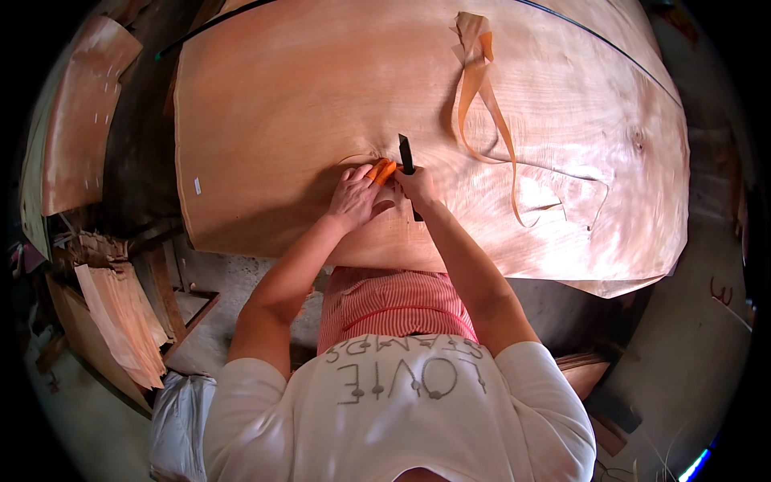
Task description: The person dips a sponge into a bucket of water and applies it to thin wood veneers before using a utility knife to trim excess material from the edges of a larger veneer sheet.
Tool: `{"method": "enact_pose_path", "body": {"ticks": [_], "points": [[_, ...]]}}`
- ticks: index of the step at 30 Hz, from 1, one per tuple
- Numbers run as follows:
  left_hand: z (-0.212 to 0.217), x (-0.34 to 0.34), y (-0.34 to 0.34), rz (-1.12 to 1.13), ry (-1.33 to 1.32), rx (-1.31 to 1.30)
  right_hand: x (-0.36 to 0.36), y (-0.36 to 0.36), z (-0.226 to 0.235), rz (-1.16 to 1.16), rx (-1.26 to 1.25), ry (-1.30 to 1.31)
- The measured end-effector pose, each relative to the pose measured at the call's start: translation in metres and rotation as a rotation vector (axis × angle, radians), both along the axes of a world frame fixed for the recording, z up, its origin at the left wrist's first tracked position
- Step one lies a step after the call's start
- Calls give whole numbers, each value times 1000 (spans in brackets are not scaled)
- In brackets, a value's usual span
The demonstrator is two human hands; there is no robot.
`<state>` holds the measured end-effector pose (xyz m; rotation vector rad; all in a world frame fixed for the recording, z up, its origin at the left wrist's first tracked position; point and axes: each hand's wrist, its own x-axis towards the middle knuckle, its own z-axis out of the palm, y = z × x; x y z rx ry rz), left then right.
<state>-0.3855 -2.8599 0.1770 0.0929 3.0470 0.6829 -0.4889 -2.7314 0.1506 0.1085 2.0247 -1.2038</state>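
A broad sheet of pale wood veneer (pixel 265 104) lies in front of me, with a knot and a darker crease near my hands. My left hand (pixel 353 199) rests on it with fingers apart and thumb out. Bright orange coverings (pixel 382 170) wrap fingertips of that hand. Close beside it, my right hand (pixel 418 186) is closed round a long, flat, black blade (pixel 405 153). The blade's slanted end points away from me, and its other end shows below the hand. What the fingertips touch under the orange coverings is hidden.
A looped tan strip (pixel 468 96) lies on the sheet farther right. A thin curved slit (pixel 562 171) runs beside it. Dark cords (pixel 594 34) cross the far side. At left are another veneer piece (pixel 80 120), a stack of veneer offcuts (pixel 120 313) and a white sack (pixel 183 426).
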Motion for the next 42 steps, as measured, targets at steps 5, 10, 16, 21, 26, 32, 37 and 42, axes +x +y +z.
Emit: {"method": "enact_pose_path", "body": {"ticks": [5, 10, 16, 21, 26, 32, 37, 42], "points": [[2, 1, 0, -16, 13, -45, 15, 19, 10, 1, -22, -119], [1, -1, 7, -48, -43, -150, 27, 41, -6, 81, -88, 78], [-2, -3, 8, -64, -48, -131, -57, 73, 10, 757, 101, 82], [-15, 15, 2, 39, -58, -72, -40, 69, 60, 388, -58, -26], [-7, 44, -9, 275, 89, 33, 8, 40, 33, 204, -286, -130], [1, 55, -23, 286, 93, 63, 37, -44, -13, 144, -344, 99], [-9, 64, -42, 366, 239, 49, 46, -75, -14, 154, -90, 264], [-2, 57, -60, 297, 276, 59, 47, -78, -17, 173, 8, 378]]}}
